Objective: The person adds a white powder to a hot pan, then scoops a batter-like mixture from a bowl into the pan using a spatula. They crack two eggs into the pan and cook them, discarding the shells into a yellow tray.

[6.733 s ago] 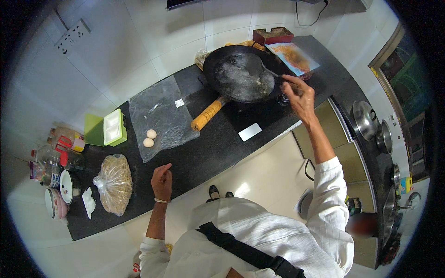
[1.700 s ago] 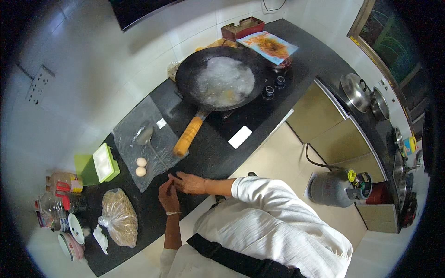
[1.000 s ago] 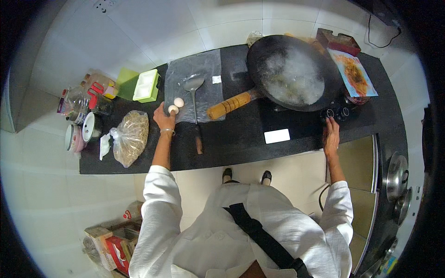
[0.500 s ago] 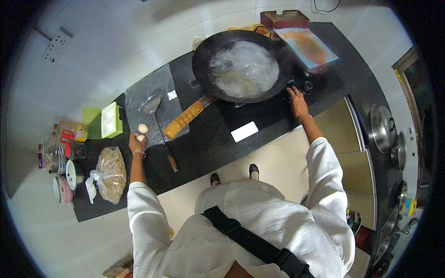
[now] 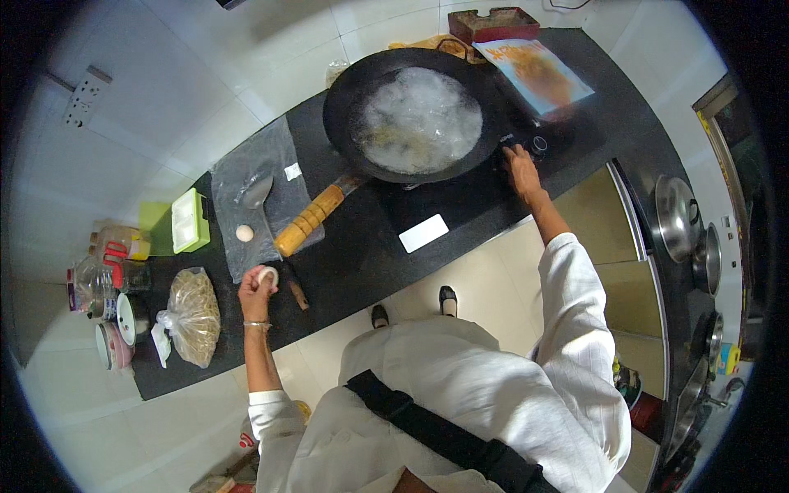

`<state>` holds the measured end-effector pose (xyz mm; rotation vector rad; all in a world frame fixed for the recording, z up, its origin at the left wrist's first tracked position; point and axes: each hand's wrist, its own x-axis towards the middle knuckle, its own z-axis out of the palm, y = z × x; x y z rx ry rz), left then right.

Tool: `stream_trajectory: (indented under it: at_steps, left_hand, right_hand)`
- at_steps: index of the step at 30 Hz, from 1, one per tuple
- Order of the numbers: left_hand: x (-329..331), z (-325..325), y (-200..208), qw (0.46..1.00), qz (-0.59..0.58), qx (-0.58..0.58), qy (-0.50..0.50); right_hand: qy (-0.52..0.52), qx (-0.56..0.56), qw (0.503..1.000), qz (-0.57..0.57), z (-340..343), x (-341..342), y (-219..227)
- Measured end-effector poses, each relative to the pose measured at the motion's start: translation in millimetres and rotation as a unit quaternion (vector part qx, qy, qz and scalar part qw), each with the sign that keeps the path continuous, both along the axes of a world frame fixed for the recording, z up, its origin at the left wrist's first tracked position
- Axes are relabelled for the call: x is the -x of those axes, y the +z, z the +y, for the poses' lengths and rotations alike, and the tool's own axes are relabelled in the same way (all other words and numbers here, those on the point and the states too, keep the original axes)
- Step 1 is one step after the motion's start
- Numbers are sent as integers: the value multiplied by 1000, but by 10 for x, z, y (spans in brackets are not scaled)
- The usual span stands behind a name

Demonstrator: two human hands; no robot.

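My left hand (image 5: 256, 294) is closed around an egg (image 5: 268, 276), lifted above the dark counter. A second egg (image 5: 245, 233) lies on a clear plastic sheet (image 5: 226, 193), beside a long-handled spatula (image 5: 258, 193). My right hand (image 5: 519, 168) rests at the cooker's front right, its fingers closed on or against a dark control knob; the fingertips are partly hidden. Left of that hand sits a black wok (image 5: 341, 123) with foaming, bubbling liquid (image 5: 423, 123) in it. The wok's wooden handle (image 5: 311, 220) points toward me and to the left.
A tied bag of noodles (image 5: 194, 319), a green-and-white container (image 5: 189, 222) and several jars stand at the left. Behind the wok is a red box (image 5: 493, 26), next to a stained packet (image 5: 536, 76). A white card-like rectangle (image 5: 424, 233) lies near the front edge. Lids (image 5: 677, 220) hang at right.
My left hand has picked one egg up off the sheet and moved it toward me and slightly right. My right hand stays by the knob, its fingers more curled.
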<state>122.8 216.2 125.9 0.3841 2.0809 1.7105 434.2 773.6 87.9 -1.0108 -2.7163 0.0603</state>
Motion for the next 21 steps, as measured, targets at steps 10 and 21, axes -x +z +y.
stream_trajectory:
  at_steps: [10,21]
  left_hand:
    - [-876,602,244,985,-63,13,-159]
    - [-1345,1313,283,956,-108,29,-271]
  right_hand:
    - [-31,18,998,44,17,48,24]
    - [-99,-22,993,59,-970,217,570]
